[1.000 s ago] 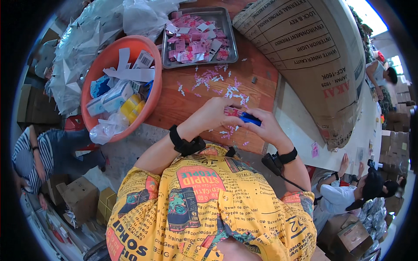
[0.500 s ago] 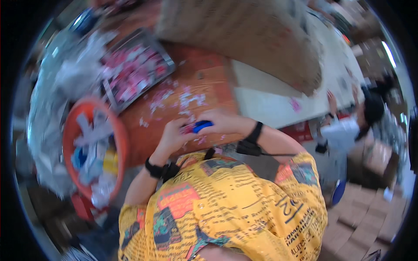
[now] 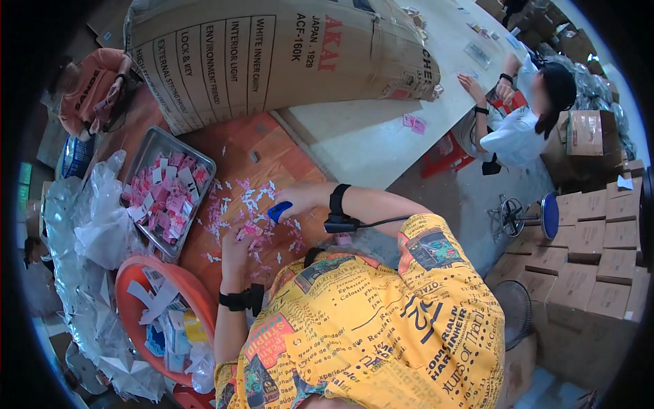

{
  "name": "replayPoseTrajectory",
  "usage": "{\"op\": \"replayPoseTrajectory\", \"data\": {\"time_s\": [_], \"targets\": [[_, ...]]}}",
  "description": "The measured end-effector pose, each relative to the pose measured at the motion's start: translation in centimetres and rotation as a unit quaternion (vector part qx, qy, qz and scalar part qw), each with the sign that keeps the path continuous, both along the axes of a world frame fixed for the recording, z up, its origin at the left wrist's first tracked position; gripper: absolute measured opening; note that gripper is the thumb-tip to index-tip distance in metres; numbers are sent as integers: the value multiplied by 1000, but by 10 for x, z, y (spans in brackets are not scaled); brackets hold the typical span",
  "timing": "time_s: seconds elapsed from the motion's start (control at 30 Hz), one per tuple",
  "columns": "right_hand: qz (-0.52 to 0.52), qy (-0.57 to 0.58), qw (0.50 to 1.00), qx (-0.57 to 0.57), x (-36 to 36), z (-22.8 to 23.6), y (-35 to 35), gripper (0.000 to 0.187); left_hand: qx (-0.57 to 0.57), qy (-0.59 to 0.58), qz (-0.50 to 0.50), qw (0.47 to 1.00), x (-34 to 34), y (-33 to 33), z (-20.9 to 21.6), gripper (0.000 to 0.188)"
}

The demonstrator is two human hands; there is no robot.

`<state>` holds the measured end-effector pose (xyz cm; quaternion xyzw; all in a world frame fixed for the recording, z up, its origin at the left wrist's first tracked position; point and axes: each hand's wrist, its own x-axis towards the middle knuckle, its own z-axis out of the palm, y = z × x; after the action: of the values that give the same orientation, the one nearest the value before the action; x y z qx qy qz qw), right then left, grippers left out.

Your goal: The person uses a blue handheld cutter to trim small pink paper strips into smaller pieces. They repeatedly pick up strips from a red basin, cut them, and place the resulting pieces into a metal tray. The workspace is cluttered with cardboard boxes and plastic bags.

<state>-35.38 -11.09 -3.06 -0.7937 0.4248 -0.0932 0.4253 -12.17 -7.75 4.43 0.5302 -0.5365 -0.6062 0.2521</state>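
My right hand [image 3: 304, 195] is closed round a small, smooth blue object [image 3: 279, 211] whose kind I cannot make out. It is over the orange-brown wooden tabletop [image 3: 300, 155]. To its left, my left hand [image 3: 235, 251] has its fingers bent round a small bunch of pink pieces [image 3: 252, 233], partly hidden by the fingers. Around and beyond both hands lie scattered small white and pink scraps [image 3: 255, 194]. A metal tray [image 3: 210, 154] heaped with pink and white card-like pieces [image 3: 167, 194] sits beyond my left hand. Both wrists wear black bands with small boxes.
A large cardboard box [image 3: 225, 75] lies across the far side. An orange bin [image 3: 126, 300] with plastic and paper waste stands at left, beside clear plastic bags [image 3: 102, 232]. Co-workers sit at far left [image 3: 95, 88] and right [image 3: 521, 126]. Stacked cartons [image 3: 582, 238] fill the right.
My hands, together around the pink and blue things before, are now apart, the left nearer the bin. The view has turned and sharpened, showing a second co-worker at far left.
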Motion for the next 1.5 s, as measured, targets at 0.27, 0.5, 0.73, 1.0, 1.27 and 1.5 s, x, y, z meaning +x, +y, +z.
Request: {"op": "replayPoseTrajectory", "data": {"time_s": [0.27,0.5,0.73,1.0,1.27,1.5], "targets": [[-191,-59,953,-227,4,-22,-9,37,-18,71,68,995,-21,1,-2,20],[-173,-291,931,139,4,33,6,22,-109,-42,31,993,-27,-11,-30,19],[-208,-323,900,208,-5,30,32,16,-26,54,20,998,-42,-5,-44,20],[-477,-409,765,138,-67,-3,42,13,51,89,24,994,-66,12,-8,25],[-727,-524,417,148,-209,-76,46,14,25,47,19,998,-22,13,-37,24],[-423,-210,881,-33,-72,-44,6,18,-110,-17,78,991,33,4,-19,21]]}}
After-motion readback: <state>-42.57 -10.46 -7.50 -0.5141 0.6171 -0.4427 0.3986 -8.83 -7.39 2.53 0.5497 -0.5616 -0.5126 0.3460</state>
